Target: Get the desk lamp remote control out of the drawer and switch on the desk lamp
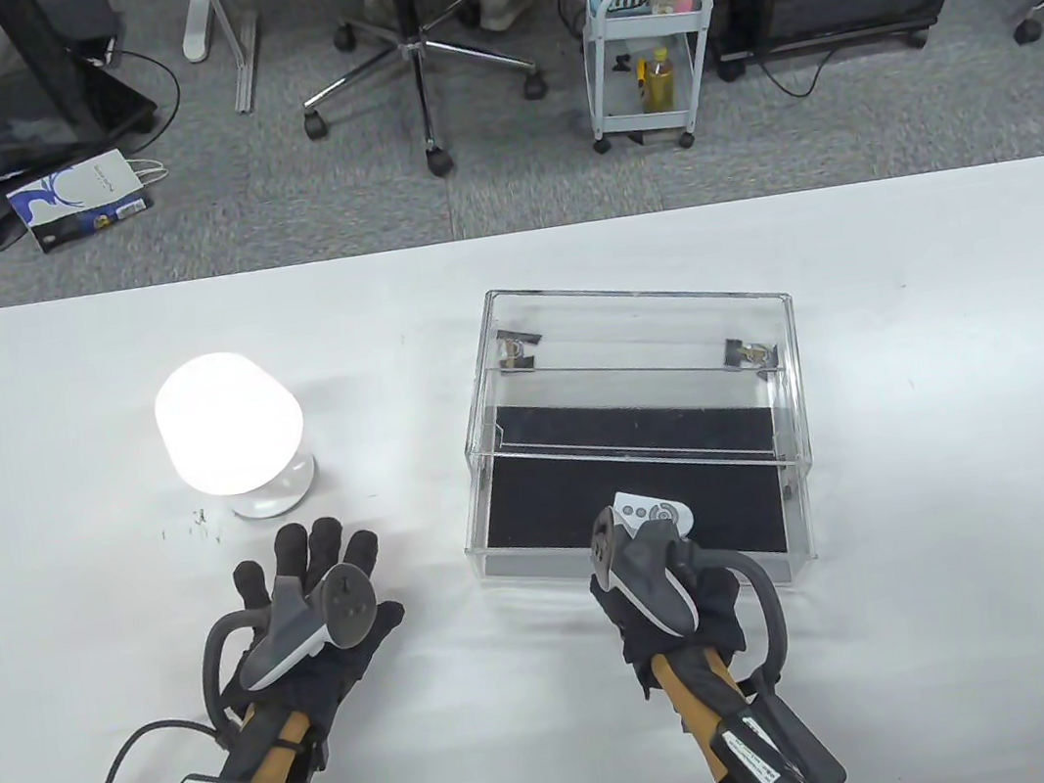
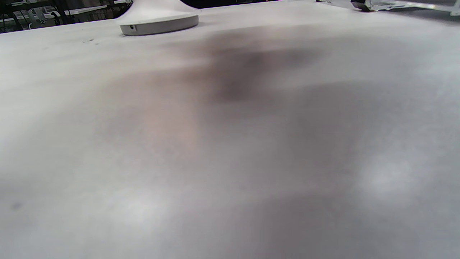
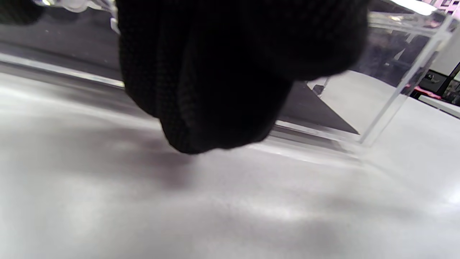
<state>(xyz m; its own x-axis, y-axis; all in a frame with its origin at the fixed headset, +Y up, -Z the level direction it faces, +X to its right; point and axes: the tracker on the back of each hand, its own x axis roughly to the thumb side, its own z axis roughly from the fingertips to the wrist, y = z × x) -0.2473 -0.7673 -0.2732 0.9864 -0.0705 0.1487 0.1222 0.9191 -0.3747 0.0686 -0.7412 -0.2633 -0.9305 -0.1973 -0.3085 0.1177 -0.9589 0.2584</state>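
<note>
Nearest the person, the right hand [image 1: 656, 578] grasps the white remote [image 1: 652, 512] just at the front edge of the clear drawer box [image 1: 638, 433]; the remote's button face is up and its free end sticks out past the fingers, toward the far side of the table. In the right wrist view only the curled gloved fingers [image 3: 222, 75] show, the remote itself hidden behind them. The left hand [image 1: 313, 603] lies flat on the table [image 1: 967, 638] with fingers spread, gripping nothing. Just beyond its fingertips stands the lamp [image 1: 232, 437], its shade glowing white, so the light seems already on. The lamp lies to the left and a little farther off from the remote, well apart from it, and the left hand is the nearer to it. The task looks all but finished.
</note>
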